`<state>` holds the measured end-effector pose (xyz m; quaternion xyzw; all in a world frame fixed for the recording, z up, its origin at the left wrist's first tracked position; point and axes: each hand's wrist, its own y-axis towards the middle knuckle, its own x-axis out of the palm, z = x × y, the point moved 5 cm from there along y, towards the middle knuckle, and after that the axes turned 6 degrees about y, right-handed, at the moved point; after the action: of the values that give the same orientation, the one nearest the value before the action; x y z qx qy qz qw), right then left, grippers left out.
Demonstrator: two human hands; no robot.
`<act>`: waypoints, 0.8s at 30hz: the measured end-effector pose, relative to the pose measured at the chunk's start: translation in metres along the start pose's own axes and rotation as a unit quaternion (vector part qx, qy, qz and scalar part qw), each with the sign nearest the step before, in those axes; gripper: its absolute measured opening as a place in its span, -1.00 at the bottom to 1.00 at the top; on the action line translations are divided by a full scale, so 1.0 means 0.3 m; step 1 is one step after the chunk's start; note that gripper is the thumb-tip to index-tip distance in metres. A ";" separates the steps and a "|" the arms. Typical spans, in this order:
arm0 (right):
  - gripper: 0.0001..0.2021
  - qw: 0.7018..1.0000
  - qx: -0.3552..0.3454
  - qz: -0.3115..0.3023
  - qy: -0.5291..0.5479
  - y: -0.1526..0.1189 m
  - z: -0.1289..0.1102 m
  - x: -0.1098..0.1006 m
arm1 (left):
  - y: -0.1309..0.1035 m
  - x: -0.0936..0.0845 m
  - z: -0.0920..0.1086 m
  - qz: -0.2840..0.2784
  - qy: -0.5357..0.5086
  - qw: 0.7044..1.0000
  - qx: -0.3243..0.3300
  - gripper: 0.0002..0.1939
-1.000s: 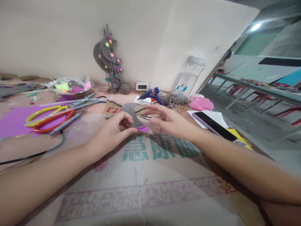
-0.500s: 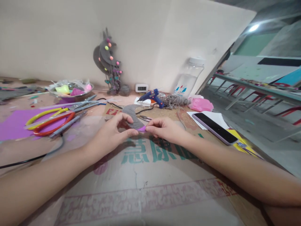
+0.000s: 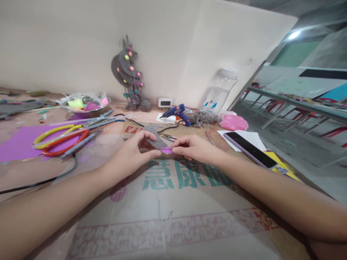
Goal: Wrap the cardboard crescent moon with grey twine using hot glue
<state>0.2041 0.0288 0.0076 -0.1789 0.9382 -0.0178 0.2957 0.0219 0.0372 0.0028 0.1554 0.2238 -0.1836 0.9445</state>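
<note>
Probably light and fairly stiff, the grey curved piece [image 3: 159, 143] sits mid-frame, my left hand [image 3: 130, 153] curled around its left edge, my right hand [image 3: 193, 148] pinching its purple tip [image 3: 166, 151]; edge grips should spare its ridged, soft-looking surface.

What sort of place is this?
Probably a craft workshop or classroom. A blue glue gun lies by a tangle of grey yarn, and a grey crescent ornament dotted with bright little balls is by the wall.
</note>
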 end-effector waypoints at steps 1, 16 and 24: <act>-0.79 1.000 -0.001 0.004 -0.001 0.001 0.002 -0.001 | -0.001 0.001 0.003 -0.002 0.003 1.000 0.004 -0.69; -0.75 0.996 -0.021 0.006 0.082 0.001 0.002 0.007 | -0.014 -0.013 0.040 0.013 0.040 0.999 0.012 -0.79; -0.75 0.992 -0.025 0.035 0.120 0.000 0.004 0.016 | -0.018 -0.010 0.041 0.013 0.010 1.000 0.001 -0.78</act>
<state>0.2012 0.0273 0.0039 -0.1502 0.9726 -0.0056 0.1771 0.0217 0.0286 0.0134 0.1610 0.2314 -0.1701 0.9442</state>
